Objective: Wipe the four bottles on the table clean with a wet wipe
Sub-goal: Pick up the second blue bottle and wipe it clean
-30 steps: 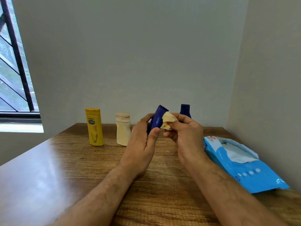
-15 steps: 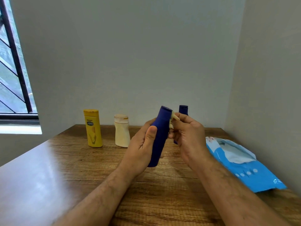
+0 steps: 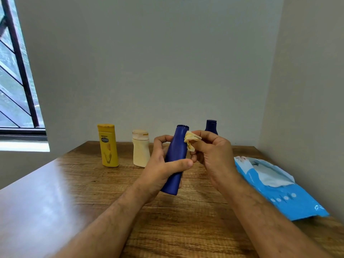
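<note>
My left hand (image 3: pixel 163 168) grips a tall dark blue bottle (image 3: pixel 176 146) around its middle and holds it nearly upright above the table, cap end up. My right hand (image 3: pixel 214 155) pinches a crumpled, yellow-stained wet wipe (image 3: pixel 190 140) against the bottle's upper right side. A second dark blue bottle (image 3: pixel 211 125) stands at the back, mostly hidden behind my right hand. A yellow bottle (image 3: pixel 108 146) and a cream bottle (image 3: pixel 141 150) stand upright at the back left.
A blue pack of wet wipes (image 3: pixel 279 190) lies on the right side of the wooden table (image 3: pixel 74 192), a white wipe sticking out of its opening. Walls close the back and right. A barred window (image 3: pixel 16 81) is at the left.
My left hand has tipped the blue bottle from leaning away to nearly upright, showing its full length. The wipe has shifted from the cap end to the bottle's upper side.
</note>
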